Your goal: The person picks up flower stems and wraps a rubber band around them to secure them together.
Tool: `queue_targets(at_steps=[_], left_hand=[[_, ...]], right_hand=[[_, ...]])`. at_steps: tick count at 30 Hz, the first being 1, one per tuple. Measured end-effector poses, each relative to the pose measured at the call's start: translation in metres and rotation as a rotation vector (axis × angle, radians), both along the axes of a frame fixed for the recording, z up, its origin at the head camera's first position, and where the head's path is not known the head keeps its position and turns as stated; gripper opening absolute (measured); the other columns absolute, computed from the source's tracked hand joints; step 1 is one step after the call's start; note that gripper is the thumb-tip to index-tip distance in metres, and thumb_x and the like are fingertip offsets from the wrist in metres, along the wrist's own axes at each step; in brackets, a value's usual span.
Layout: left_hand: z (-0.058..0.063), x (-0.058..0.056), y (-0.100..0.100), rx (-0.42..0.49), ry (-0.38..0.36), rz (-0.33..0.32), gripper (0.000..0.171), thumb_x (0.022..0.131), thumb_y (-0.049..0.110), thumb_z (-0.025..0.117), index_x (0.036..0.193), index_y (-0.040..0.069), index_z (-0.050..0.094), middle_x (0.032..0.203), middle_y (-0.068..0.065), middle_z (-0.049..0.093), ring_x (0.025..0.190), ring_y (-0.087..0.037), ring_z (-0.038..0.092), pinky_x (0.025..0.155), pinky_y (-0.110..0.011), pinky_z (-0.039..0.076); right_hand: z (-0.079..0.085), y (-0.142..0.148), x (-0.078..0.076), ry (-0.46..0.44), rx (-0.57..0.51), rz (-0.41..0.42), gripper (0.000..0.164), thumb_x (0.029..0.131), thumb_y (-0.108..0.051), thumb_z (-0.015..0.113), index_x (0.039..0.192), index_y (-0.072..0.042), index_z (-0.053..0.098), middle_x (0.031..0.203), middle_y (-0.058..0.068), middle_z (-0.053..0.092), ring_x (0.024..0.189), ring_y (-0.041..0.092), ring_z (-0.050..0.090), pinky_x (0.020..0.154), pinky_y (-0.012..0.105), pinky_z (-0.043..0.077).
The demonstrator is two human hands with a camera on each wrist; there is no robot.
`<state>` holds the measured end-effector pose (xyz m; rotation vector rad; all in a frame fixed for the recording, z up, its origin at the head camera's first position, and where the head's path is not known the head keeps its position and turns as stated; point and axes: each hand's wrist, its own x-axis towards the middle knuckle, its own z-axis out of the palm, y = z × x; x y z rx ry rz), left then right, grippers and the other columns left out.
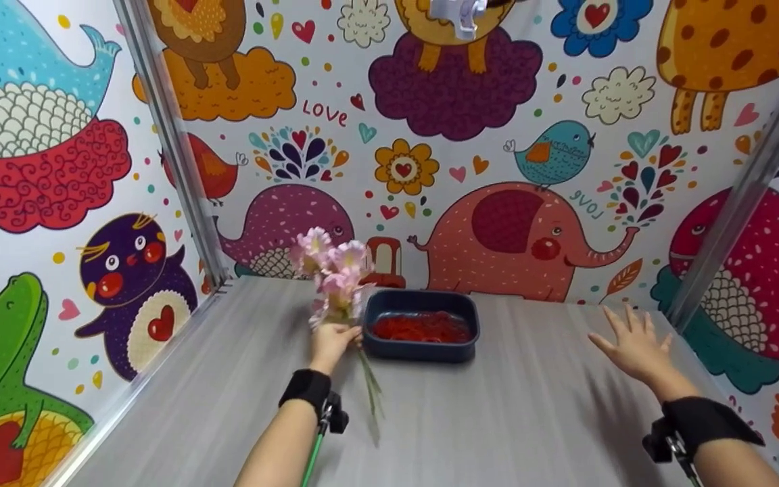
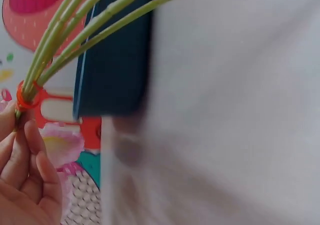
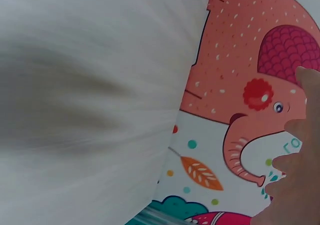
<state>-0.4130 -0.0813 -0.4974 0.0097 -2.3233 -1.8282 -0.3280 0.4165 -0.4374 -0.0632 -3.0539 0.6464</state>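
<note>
A bunch of pink flowers (image 1: 337, 274) is held up by my left hand (image 1: 333, 346), just left of a dark blue tub (image 1: 423, 350). In the left wrist view, the thumb and fingers pinch the green stems (image 2: 75, 27) right by a red band (image 2: 27, 96) wound round them. The stems fan out below the grip, in front of the tub's side. Red strands (image 1: 423, 327) lie inside the tub. Off to the right, my right hand (image 1: 636, 346) hovers above the table with fingers spread, holding nothing.
The grey table (image 1: 511, 419) meets printed cartoon walls at the back and sides. Metal posts (image 1: 170, 135) stand at the corners. A small white clamp-like fixture (image 1: 462, 15) shows at the top.
</note>
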Motion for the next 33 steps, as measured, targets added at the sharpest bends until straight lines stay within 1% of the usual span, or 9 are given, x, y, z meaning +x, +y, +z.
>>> queue_targets(at_steps=[3,6,8,10,14,18,24,27,33], left_hand=[[-0.010,0.002,-0.015,-0.093,-0.013,0.047,0.019,0.085,0.007,0.071,0.079,-0.010,0.073,0.069,-0.015,0.072,0.060,-0.012,0.066,0.066,-0.024,0.051],[-0.016,0.003,-0.025,-0.230,-0.028,0.088,0.021,0.085,0.014,0.071,0.076,-0.004,0.075,0.068,-0.011,0.072,0.058,-0.009,0.058,0.064,-0.023,0.044],[-0.020,0.003,-0.030,-0.316,-0.034,0.099,0.022,0.086,0.017,0.071,0.075,-0.001,0.076,0.067,-0.009,0.071,0.057,-0.008,0.052,0.062,-0.025,0.039],[-0.023,0.003,-0.032,-0.363,-0.040,0.089,0.023,0.086,0.018,0.070,0.073,0.001,0.076,0.066,-0.008,0.071,0.056,-0.008,0.050,0.062,-0.026,0.039],[-0.030,0.002,-0.030,-0.378,-0.070,0.065,0.025,0.087,0.018,0.070,0.070,0.001,0.075,0.062,-0.006,0.069,0.056,-0.009,0.051,0.062,-0.027,0.040],[-0.037,0.001,-0.026,-0.339,-0.103,0.041,0.024,0.088,0.017,0.069,0.072,0.000,0.075,0.065,-0.008,0.070,0.057,-0.011,0.055,0.060,-0.025,0.039],[-0.046,-0.001,-0.024,-0.383,-0.100,0.029,0.023,0.086,0.017,0.071,0.074,-0.001,0.076,0.061,-0.005,0.068,0.053,-0.010,0.046,0.055,-0.024,0.035],[-0.049,-0.001,-0.023,-0.398,-0.090,0.026,0.024,0.086,0.017,0.071,0.073,-0.002,0.076,0.058,-0.003,0.065,0.052,-0.010,0.044,0.054,-0.024,0.035],[-0.050,-0.001,-0.020,-0.418,-0.112,0.025,0.023,0.085,0.018,0.072,0.074,-0.002,0.076,0.062,-0.007,0.069,0.053,-0.010,0.049,0.056,-0.025,0.038]], right_hand=[[-0.008,0.004,0.005,-0.014,-0.001,-0.006,0.095,0.091,-0.070,0.041,0.152,-0.002,0.015,0.152,0.038,-0.004,0.134,0.062,-0.012,0.094,0.079,-0.014],[-0.012,0.008,0.008,-0.017,-0.001,-0.011,0.095,0.091,-0.070,0.041,0.152,-0.002,0.016,0.152,0.039,-0.003,0.134,0.062,-0.011,0.094,0.079,-0.013],[-0.013,0.010,0.010,-0.018,-0.005,-0.012,0.095,0.091,-0.069,0.041,0.152,-0.001,0.015,0.152,0.039,-0.003,0.134,0.062,-0.012,0.094,0.079,-0.014],[-0.013,0.012,0.011,-0.024,-0.006,-0.014,0.095,0.091,-0.069,0.041,0.152,0.000,0.014,0.152,0.039,-0.003,0.134,0.062,-0.013,0.093,0.079,-0.014],[-0.013,0.015,0.009,-0.042,0.010,-0.023,0.098,0.090,-0.071,0.041,0.152,0.000,0.014,0.151,0.041,-0.003,0.134,0.063,-0.012,0.094,0.079,-0.014],[-0.014,0.013,0.006,-0.059,0.021,-0.029,0.100,0.088,-0.073,0.042,0.151,0.001,0.015,0.150,0.041,-0.002,0.134,0.063,-0.011,0.094,0.079,-0.014],[-0.016,0.012,0.005,-0.068,0.008,-0.024,0.101,0.087,-0.074,0.042,0.152,0.000,0.016,0.151,0.041,-0.002,0.134,0.062,-0.012,0.093,0.079,-0.016],[-0.017,0.013,0.005,-0.070,0.001,-0.024,0.101,0.087,-0.074,0.041,0.152,-0.001,0.016,0.151,0.040,-0.003,0.134,0.062,-0.012,0.093,0.078,-0.017],[-0.019,0.016,0.006,-0.071,0.000,-0.027,0.100,0.088,-0.073,0.042,0.152,-0.001,0.016,0.152,0.039,-0.004,0.135,0.062,-0.013,0.093,0.078,-0.017]])
